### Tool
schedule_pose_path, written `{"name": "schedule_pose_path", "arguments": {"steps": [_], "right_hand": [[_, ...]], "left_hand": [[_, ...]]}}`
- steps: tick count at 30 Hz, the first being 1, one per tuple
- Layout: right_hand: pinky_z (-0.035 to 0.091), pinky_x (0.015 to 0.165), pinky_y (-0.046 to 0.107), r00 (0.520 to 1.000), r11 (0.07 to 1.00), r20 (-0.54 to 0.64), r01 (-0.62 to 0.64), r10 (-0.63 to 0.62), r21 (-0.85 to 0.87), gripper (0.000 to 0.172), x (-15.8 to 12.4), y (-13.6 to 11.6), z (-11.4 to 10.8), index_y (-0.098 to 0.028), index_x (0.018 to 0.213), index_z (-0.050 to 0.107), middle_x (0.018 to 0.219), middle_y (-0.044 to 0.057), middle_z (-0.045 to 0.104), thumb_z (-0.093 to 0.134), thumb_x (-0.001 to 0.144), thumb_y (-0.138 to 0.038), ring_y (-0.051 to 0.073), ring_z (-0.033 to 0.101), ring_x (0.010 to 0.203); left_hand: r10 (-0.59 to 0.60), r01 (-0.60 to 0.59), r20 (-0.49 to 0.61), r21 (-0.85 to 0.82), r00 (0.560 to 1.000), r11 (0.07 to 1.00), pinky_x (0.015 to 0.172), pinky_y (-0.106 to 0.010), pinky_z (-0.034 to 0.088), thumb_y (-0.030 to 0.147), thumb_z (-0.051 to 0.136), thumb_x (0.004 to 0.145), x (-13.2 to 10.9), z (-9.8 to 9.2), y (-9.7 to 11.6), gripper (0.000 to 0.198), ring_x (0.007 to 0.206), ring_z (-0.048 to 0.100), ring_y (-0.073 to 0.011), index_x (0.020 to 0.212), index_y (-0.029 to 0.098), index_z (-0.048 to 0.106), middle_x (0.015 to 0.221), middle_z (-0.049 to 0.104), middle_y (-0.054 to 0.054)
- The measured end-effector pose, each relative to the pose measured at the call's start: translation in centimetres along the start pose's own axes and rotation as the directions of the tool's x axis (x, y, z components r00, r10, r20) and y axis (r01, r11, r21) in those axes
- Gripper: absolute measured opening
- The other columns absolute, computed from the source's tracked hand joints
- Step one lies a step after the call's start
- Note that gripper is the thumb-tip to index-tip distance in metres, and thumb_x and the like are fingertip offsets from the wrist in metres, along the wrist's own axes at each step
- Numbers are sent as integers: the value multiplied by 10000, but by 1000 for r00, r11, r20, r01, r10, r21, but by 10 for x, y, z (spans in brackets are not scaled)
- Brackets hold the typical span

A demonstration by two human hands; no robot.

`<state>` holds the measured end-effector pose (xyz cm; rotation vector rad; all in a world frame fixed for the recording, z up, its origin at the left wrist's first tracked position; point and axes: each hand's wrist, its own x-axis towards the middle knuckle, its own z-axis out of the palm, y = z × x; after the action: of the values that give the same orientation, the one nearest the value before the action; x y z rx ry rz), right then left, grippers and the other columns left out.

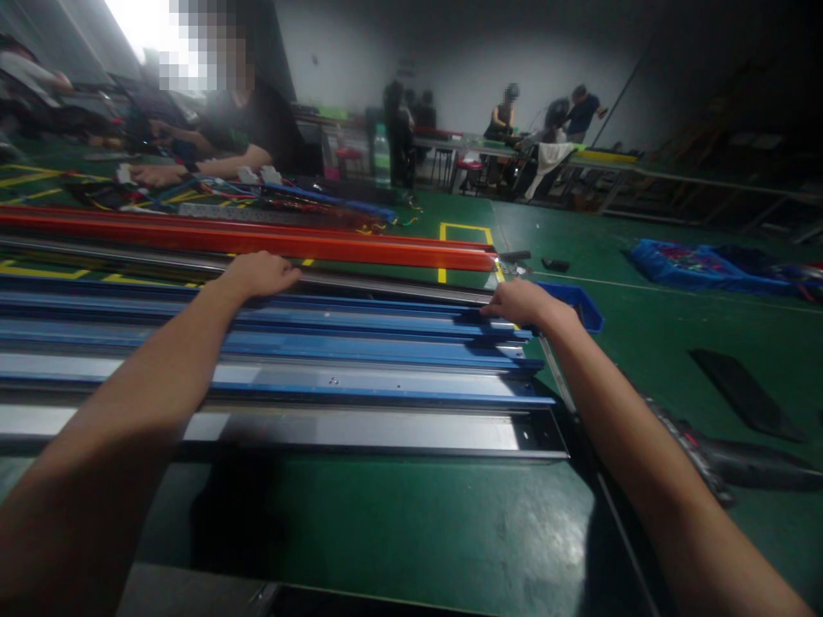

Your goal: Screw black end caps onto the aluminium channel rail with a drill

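Long metal channels lie side by side across the green table. My left hand (pixel 261 274) rests with curled fingers at the dark metal rail (pixel 386 284), behind the blue channels (pixel 386 347). Near the right end of that same rail is my right hand (pixel 518 303), its fingers bent down over the edge. Whether either hand grips the rail cannot be made out. Closest to me is a silver channel (pixel 386 430). Beyond the dark rail lie orange-red channels (pixel 386 248).
A blue tray (pixel 582 307) stands just right of my right hand. Further right are blue bags of small parts (pixel 694 264), a black flat piece (pixel 746 394) and a dark tool (pixel 739 463). Across the table, a person's hand (pixel 158 176) touches wiring.
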<state>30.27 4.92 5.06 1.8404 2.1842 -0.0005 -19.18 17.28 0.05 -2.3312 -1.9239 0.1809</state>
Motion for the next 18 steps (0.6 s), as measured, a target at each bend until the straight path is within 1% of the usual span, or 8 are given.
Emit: {"name": "schedule_pose_path", "arguments": {"steps": [3, 5, 11, 18], "right_hand": [[540, 759, 348, 1000, 1000, 3, -1, 1, -2, 402, 0, 0, 0, -113, 1080, 854, 999, 196, 811, 636, 1035, -447, 312, 765, 889], [540, 762, 351, 1000, 1000, 4, -2, 2, -5, 400, 1, 0, 0, -118, 1084, 854, 1001, 195, 811, 633, 1034, -448, 314, 765, 895], [542, 751, 368, 1000, 1000, 1, 5, -5, -4, 397, 2, 2, 2, -132, 1039, 857, 972, 192, 808, 630, 1031, -458, 322, 761, 876], [546, 770, 373, 1000, 1000, 3, 0, 0, 10, 379, 2, 3, 2, -145, 1072, 854, 1019, 190, 809, 637, 1028, -453, 324, 762, 900]], "left_hand": [[-30, 29, 15, 48, 999, 998, 915, -479, 535, 612, 294, 904, -1, -3, 2, 773, 1142, 708, -462, 1204, 107, 798, 1179, 770, -259], [-30, 28, 24, 57, 999, 998, 910, -469, 536, 604, 296, 911, -2, -4, 4, 762, 1145, 709, -453, 1217, 115, 794, 1189, 769, -252], [-24, 24, 14, 49, 1000, 999, 915, -486, 532, 578, 304, 910, -1, -1, 2, 742, 1154, 699, -467, 1226, 117, 793, 1209, 762, -256], [-34, 33, 17, 47, 999, 998, 922, -479, 533, 566, 326, 902, 0, 0, 2, 728, 1148, 706, -456, 1244, 119, 788, 1204, 764, -244]]}}
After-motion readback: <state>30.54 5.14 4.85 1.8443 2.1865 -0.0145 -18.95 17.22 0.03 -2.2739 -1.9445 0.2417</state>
